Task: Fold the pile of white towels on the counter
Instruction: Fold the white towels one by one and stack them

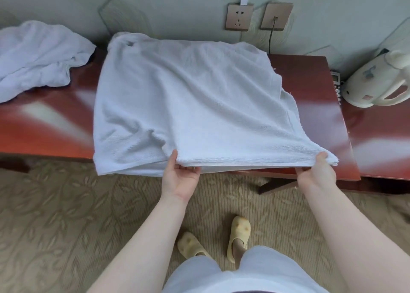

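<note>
two hands pinch the near edge of the white towel [195, 97] spread on the tabletop [310, 82]: left hand [180, 177], right hand [316, 173], fingers closed on cloth. soft, limp; best held at corners.

Both arms reach forward, left hand [180, 177] and right hand [317, 170] pinching, thumbs on top.
</note>
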`<action>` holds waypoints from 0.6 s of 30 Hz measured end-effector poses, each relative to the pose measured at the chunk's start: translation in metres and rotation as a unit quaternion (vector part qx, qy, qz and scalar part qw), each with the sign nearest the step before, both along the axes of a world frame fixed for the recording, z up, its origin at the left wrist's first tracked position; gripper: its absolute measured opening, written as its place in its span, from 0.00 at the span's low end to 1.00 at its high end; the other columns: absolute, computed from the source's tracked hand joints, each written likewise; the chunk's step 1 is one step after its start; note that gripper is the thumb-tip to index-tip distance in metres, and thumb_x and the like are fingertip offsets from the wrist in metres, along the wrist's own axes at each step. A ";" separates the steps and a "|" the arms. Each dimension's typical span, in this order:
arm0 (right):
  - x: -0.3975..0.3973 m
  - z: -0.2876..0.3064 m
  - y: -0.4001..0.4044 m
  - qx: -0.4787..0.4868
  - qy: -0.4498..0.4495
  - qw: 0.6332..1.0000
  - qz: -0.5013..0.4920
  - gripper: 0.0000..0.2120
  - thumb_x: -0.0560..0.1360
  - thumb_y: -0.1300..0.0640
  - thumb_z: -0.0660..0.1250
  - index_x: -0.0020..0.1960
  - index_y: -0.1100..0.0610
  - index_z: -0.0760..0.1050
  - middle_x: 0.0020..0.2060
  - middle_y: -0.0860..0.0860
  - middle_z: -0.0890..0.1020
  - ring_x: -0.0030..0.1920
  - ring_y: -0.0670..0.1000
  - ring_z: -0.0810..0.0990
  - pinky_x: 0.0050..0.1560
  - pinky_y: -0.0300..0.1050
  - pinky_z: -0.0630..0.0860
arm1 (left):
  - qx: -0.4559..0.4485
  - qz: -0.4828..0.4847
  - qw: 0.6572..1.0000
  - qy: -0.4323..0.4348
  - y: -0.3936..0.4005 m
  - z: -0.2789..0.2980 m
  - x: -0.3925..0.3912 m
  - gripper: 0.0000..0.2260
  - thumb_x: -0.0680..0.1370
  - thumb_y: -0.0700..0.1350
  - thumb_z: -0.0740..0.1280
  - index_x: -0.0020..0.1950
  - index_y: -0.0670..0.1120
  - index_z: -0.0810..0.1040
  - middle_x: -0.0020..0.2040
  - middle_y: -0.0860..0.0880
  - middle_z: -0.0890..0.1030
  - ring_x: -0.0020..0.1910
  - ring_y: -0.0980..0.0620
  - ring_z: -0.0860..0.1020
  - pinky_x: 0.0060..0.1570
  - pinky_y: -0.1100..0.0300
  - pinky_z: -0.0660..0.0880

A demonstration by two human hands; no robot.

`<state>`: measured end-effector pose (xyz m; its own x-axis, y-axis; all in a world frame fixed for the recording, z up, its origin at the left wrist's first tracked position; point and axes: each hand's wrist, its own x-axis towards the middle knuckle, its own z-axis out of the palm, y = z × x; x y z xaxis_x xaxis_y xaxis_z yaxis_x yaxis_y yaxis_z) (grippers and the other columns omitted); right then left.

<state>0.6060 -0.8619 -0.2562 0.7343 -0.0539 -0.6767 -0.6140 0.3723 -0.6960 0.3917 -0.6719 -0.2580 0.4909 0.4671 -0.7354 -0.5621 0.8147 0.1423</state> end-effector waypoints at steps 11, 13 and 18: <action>-0.030 -0.004 0.024 -0.001 0.099 0.995 0.005 0.30 0.71 0.47 0.76 0.69 0.52 0.71 0.60 0.48 0.80 0.57 0.52 0.81 0.61 0.52 0.77 | -0.047 0.037 0.998 0.036 -0.001 -0.019 -0.021 0.09 0.79 0.40 0.66 0.59 0.42 0.79 0.58 0.45 0.82 0.62 0.47 0.79 0.64 0.48 0.73; -0.027 -0.005 0.024 -0.017 0.100 0.995 -0.005 0.25 0.73 0.58 0.75 0.68 0.54 0.72 0.60 0.51 0.81 0.56 0.53 0.82 0.59 0.54 0.78 | -0.044 0.034 0.997 0.053 0.003 -0.021 -0.025 0.07 0.80 0.37 0.64 0.57 0.42 0.78 0.56 0.46 0.82 0.61 0.48 0.79 0.62 0.48 0.74; -0.009 0.002 0.015 -0.012 0.035 0.998 -0.042 0.06 0.76 0.61 0.71 0.52 0.55 0.76 0.52 0.52 0.83 0.49 0.51 0.84 0.56 0.54 0.80 | -0.036 0.003 0.997 0.074 0.007 -0.022 -0.026 0.06 0.79 0.33 0.64 0.52 0.41 0.79 0.44 0.45 0.85 0.51 0.49 0.82 0.60 0.51 0.76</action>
